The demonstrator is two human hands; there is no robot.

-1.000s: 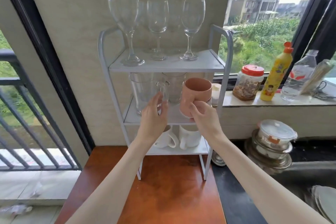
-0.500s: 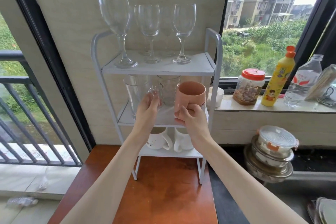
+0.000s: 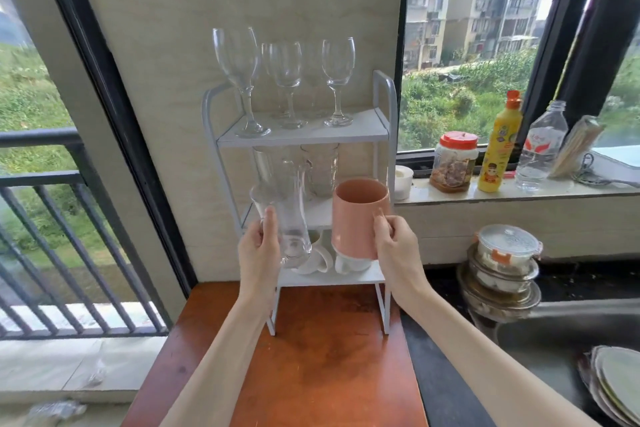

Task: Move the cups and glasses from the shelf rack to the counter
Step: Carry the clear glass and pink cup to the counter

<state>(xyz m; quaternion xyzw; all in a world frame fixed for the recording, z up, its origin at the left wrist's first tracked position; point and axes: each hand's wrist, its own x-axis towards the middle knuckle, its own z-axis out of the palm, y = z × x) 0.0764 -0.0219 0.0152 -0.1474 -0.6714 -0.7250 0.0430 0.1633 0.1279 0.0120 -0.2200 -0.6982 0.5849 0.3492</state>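
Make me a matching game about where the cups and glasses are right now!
Things:
1. pink cup
2. clear glass mug
3. wine glasses
4. white mugs

Places:
A. bottom shelf of the rack
B. held in the left hand
C. top shelf of the rack
D. held in the right hand

Pairs: 1-D, 2-B, 3-C, 4-A

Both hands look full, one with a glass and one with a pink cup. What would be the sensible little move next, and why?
Probably lower both onto the wooden counter in front of the rack. The left hand grips the clear glass, the right hand the pink cup, both off the shelf.
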